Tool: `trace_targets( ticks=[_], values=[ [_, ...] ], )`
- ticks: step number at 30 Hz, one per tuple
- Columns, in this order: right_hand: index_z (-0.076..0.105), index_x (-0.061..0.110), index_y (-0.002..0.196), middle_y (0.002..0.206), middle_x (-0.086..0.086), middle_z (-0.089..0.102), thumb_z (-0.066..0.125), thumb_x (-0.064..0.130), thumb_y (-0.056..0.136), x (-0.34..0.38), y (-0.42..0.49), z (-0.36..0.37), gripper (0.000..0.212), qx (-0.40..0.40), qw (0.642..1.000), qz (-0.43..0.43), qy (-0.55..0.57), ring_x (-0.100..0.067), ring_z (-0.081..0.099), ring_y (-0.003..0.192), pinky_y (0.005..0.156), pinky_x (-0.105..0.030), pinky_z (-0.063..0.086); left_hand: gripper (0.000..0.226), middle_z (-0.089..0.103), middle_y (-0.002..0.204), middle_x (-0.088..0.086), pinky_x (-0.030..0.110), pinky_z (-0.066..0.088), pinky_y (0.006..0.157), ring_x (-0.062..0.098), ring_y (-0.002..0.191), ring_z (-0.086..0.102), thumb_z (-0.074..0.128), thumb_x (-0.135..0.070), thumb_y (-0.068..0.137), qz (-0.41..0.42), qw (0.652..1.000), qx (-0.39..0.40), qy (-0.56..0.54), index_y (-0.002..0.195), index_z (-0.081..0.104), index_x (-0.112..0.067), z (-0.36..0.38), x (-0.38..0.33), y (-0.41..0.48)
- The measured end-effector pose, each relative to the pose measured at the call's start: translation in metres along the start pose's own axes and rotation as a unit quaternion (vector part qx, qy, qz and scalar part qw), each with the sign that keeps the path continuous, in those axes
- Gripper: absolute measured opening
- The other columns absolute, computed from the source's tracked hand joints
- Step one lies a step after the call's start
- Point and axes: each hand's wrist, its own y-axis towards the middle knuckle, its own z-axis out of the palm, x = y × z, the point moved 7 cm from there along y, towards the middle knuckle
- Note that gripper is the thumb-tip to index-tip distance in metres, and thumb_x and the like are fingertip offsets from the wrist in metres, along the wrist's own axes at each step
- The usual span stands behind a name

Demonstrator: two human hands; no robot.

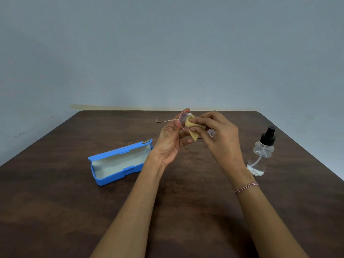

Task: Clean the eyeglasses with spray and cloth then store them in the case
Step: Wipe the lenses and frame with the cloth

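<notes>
1. Brown, dark wood-grain desk is carrying everything in view, and two bare forearms are reaching over its near edge toward the middle.
2. A thin braided red-and-white bracelet is sitting around the right wrist.
3. A blue rectangular plastic glasses case is lying open on the desk just left of the left forearm, its pale lining showing and its lid tipped back.
4. A clear plastic spray bottle with a black pump top is standing upright on the desk, right of the right wrist and apart from both hands.
5. The left hand is hovering above the desk with its grip clamped on the thin pink-rimmed eyeglasses, thumb and forefinger pinching the rim of one round lens.
6. The right hand is meeting it from the right, its grip pinching a small tan cleaning cloth that is pressing against that same lens.
7. The eyeglasses are hanging in the air over the far half of the desk, well apart from the case. One temple is sticking out to the left, and the right hand's fingers are largely hiding the second lens.
8. A plain grey-blue wall is rising behind the desk's far edge.
</notes>
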Motion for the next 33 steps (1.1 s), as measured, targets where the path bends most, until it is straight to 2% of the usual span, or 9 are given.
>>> trace_targets(
  ticks=[3,6,13,17,19,23,27,31,33],
  values=[
    [0.071,0.007,0.1,0.091,-0.005,0.061,0.072,0.009,0.08,-0.006,0.0,-0.004,0.019,-0.037,0.999,0.025,-0.007,-0.016,0.058,0.081,0.073,-0.017,0.046,0.064,0.07,0.098,-0.006,0.02,0.055,0.055,0.007,0.077,0.066,0.081,-0.056,0.055,-0.029,0.999,0.01,0.008,0.112,0.067,-0.029,0.002,0.006,-0.001],
    [0.071,0.008,0.102,0.093,-0.006,0.06,0.071,0.006,0.081,-0.004,-0.002,-0.004,0.022,-0.067,0.997,0.033,0.006,-0.015,0.058,0.085,0.077,-0.013,0.046,0.064,0.071,0.095,-0.006,0.022,0.056,0.054,0.008,0.079,0.067,0.082,-0.056,0.054,-0.042,0.999,0.015,0.019,0.11,0.068,-0.027,0.002,0.011,0.0],
    [0.071,0.008,0.103,0.095,0.0,0.058,0.07,0.004,0.08,0.007,-0.003,0.009,0.023,0.007,1.0,-0.013,0.023,-0.013,0.057,0.091,0.08,-0.016,0.047,0.054,0.07,0.106,-0.001,0.024,0.057,0.068,0.014,0.089,0.068,0.081,-0.046,0.062,-0.003,0.999,0.004,-0.034,0.11,0.07,-0.027,-0.006,0.0,0.001],
    [0.07,0.008,0.105,0.098,-0.007,0.06,0.069,0.007,0.082,0.002,-0.004,-0.001,0.023,-0.061,0.997,0.006,-0.039,-0.012,0.053,0.094,0.081,-0.018,0.045,0.043,0.071,0.104,0.001,0.026,0.058,0.068,0.016,0.089,0.068,0.071,-0.037,0.072,-0.025,0.999,0.013,-0.018,0.113,0.069,-0.022,-0.002,0.006,0.0],
    [0.07,0.009,0.107,0.102,-0.008,0.06,0.068,0.007,0.083,0.001,-0.005,-0.005,0.024,-0.086,0.996,0.018,-0.03,-0.012,0.053,0.097,0.084,-0.013,0.043,0.045,0.071,0.102,0.005,0.027,0.058,0.067,0.02,0.088,0.069,0.077,-0.037,0.068,-0.038,0.999,0.024,-0.017,0.108,0.07,-0.016,0.002,0.01,-0.001],
    [0.07,0.008,0.106,0.103,-0.007,0.06,0.069,0.004,0.082,0.008,-0.004,0.004,0.024,-0.049,0.999,0.0,0.009,-0.012,0.055,0.098,0.086,-0.017,0.047,0.053,0.072,0.101,0.005,0.029,0.058,0.07,0.018,0.089,0.069,0.085,-0.038,0.059,-0.023,0.999,0.021,-0.039,0.106,0.071,-0.016,0.0,0.007,0.0],
    [0.07,0.006,0.103,0.097,-0.007,0.062,0.07,0.005,0.081,0.014,-0.004,0.01,0.022,-0.009,0.999,-0.029,0.019,-0.017,0.06,0.091,0.08,-0.02,0.05,0.054,0.072,0.098,0.002,0.026,0.058,0.069,0.015,0.086,0.07,0.086,-0.04,0.058,0.001,0.998,0.006,-0.057,0.107,0.072,-0.023,-0.007,-0.001,0.0],
    [0.069,0.005,0.105,0.096,-0.008,0.061,0.069,0.007,0.083,0.005,-0.003,0.003,0.022,-0.038,0.999,0.005,-0.026,-0.019,0.059,0.087,0.074,-0.028,0.054,0.055,0.072,0.103,0.0,0.027,0.057,0.071,0.014,0.088,0.068,0.083,-0.042,0.06,-0.007,0.999,0.018,-0.037,0.11,0.07,-0.023,-0.003,0.002,0.0],
    [0.068,0.006,0.108,0.098,-0.008,0.059,0.067,0.007,0.085,0.004,-0.004,0.002,0.024,-0.052,0.998,0.011,-0.033,-0.017,0.057,0.09,0.076,-0.025,0.051,0.056,0.071,0.105,0.003,0.03,0.057,0.074,0.017,0.092,0.067,0.084,-0.041,0.061,-0.014,0.999,0.026,-0.037,0.111,0.07,-0.02,-0.002,0.005,0.001]
  ],
)
